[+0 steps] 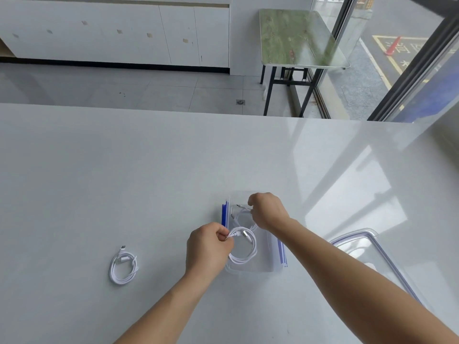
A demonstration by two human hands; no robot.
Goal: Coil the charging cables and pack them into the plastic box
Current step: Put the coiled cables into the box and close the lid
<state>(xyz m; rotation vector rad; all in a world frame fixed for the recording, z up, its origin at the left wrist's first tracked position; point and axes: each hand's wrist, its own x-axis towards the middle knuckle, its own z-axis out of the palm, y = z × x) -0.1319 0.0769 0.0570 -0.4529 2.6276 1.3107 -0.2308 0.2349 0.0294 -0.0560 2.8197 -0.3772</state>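
The white coiled cable (244, 247) hangs in a loose ring over the near half of the clear plastic box (269, 265), which sits on the tabletop toward its near edge, a little right of centre. The left hand (207, 249) pinches the coil at its upper left, where the strands and a plug gather, fingers pressed together on it. The right hand (268, 211) reaches into the far half of the box, its fingers closed on another white cable (242, 214) lying inside. The cable looks light, limp and springy, so it is likely to unwind if released anywhere but at the bundled strands; that gathering point seems the sensible place to hold. A third coiled cable (123, 268) lies well apart toward the left, untouched. The box's lid (380, 259) rests near the right edge, clear of the opening. Nothing blocks the box except the right hand itself, which crowds the far end.
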